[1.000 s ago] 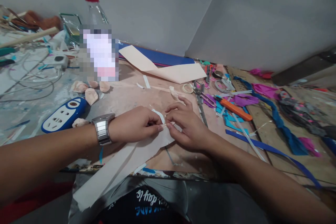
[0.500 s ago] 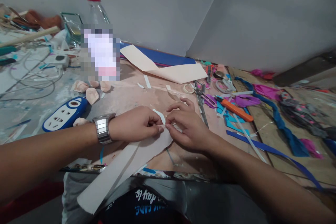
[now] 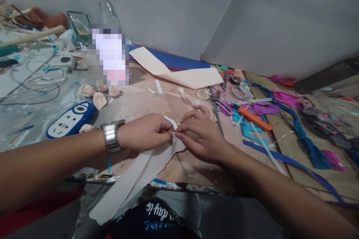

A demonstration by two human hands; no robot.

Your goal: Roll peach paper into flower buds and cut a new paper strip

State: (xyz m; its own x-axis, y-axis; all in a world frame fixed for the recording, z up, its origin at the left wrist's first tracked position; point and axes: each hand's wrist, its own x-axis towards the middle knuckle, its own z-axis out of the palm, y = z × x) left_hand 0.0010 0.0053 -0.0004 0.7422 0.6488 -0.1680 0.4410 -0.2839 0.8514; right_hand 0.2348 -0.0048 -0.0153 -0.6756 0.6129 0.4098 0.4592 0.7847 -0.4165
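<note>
A long strip of pale paper (image 3: 146,170) slants from my fingers down over the table's front edge toward my lap. My left hand (image 3: 147,132), with a metal watch on its wrist, is closed on the strip's upper end. Facing it, my right hand (image 3: 198,132) pinches the same end between thumb and forefinger, its other fingers curled loosely. The fingertips of both hands almost touch, with a thin edge of paper between them. A narrow white curl of paper shows just behind the fingers. The hands cover much of the upper end.
Folded cream paper (image 3: 196,76) lies at the back, beside a red-capped bottle (image 3: 108,13). A blue-and-white power strip (image 3: 70,120) and several crumpled cream petals (image 3: 99,101) lie left. Rightward are pliers (image 3: 221,102), an orange-handled cutter (image 3: 254,117) and coloured scraps.
The paper's lower end has shifted slightly right and up. Both hands stay together at its upper end, with the fingertips slightly moved. The whole view has shifted a little.
</note>
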